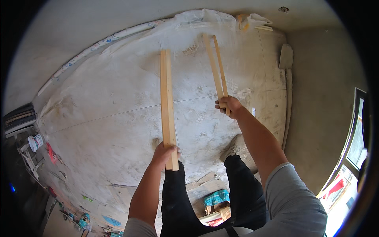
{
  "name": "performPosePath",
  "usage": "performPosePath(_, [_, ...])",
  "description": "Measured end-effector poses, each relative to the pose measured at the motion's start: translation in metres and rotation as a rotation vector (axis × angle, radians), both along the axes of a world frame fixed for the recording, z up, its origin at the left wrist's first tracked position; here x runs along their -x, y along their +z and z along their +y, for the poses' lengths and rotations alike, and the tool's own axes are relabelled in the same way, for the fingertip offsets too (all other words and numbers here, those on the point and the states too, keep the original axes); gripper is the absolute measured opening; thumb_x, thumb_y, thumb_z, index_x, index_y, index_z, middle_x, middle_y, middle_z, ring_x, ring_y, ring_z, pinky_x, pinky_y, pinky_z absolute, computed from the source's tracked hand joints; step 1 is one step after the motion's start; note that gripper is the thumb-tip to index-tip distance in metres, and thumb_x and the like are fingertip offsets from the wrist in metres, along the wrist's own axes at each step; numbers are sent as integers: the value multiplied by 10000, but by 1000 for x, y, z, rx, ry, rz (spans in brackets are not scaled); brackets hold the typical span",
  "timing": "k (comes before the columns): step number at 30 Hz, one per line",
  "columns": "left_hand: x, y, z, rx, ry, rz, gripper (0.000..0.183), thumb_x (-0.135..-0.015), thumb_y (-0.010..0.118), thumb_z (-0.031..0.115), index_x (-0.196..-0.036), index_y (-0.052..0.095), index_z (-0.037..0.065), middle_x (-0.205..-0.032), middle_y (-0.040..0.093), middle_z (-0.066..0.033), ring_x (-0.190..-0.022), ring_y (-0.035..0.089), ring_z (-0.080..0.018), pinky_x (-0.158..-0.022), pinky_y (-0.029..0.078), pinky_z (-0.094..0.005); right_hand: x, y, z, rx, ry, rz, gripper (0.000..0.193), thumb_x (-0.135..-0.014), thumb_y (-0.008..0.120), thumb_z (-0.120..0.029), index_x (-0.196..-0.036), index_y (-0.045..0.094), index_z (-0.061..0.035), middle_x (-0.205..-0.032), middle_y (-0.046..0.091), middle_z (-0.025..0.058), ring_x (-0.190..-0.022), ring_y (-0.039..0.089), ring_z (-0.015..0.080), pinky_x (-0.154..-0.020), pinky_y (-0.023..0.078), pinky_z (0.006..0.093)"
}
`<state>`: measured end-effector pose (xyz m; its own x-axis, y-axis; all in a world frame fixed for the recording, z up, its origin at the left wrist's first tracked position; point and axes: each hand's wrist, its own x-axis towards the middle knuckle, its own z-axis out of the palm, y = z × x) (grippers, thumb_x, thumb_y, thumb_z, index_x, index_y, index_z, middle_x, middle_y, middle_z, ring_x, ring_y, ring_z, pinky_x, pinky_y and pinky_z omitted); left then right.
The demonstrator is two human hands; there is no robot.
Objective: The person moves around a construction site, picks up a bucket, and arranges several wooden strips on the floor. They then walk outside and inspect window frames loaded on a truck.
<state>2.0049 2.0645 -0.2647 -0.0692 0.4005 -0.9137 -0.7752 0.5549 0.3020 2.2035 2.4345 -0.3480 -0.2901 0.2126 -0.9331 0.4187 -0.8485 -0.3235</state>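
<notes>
My left hand (pixel 164 153) is closed around the near end of long pale wooden battens (pixel 166 94). They look like two lengths lying side by side, pointing away from me above the dusty floor. My right hand (pixel 231 106), a little farther off and to the right, grips the near ends of two thinner wooden strips (pixel 212 65). These strips lean slightly left at their far ends, with a narrow gap between them. Both hands are wrapped on the wood, and the fingers of the left are partly hidden behind it.
Clear plastic sheeting (pixel 202 17) and a long wrapped tube (pixel 106 40) lie along the far wall. A shovel (pixel 286 57) leans at the right wall, near a window (pixel 355 130). A white bucket (pixel 35 142) stands at left. A blue bag (pixel 216 198) lies between my legs.
</notes>
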Motion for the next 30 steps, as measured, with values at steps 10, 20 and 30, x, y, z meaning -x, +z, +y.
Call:
performPosePath(10, [-5,-70,138,-137,86,22,329,-983,705,177,-1200,547,-12,-1059,691,-168,-912,735,-301,-814,632,-448,20,-46,11,-158,-6,63,363,-984,679,-179,-1280,549,-13,-1129,662,124,-1013,712,263,-808,619,400])
performPosePath(20, [-32,-152,148,59,-67,153,297,-1000,709,231,-1175,593,21,-1013,710,-124,-839,723,-246,-777,596,-403,-38,-93,6,-246,-1,-39,329,-959,678,-76,-1242,535,13,-1098,637,137,-940,699,248,-804,645,369])
performPosePath(30, [-43,-231,151,290,-216,379,432,-992,741,344,-1255,638,17,-1076,724,-95,-919,678,-220,-812,554,-405,-41,-119,29,-467,110,-351,352,-926,751,-193,-1164,566,-11,-887,659,107,-832,705,218,-714,596,347])
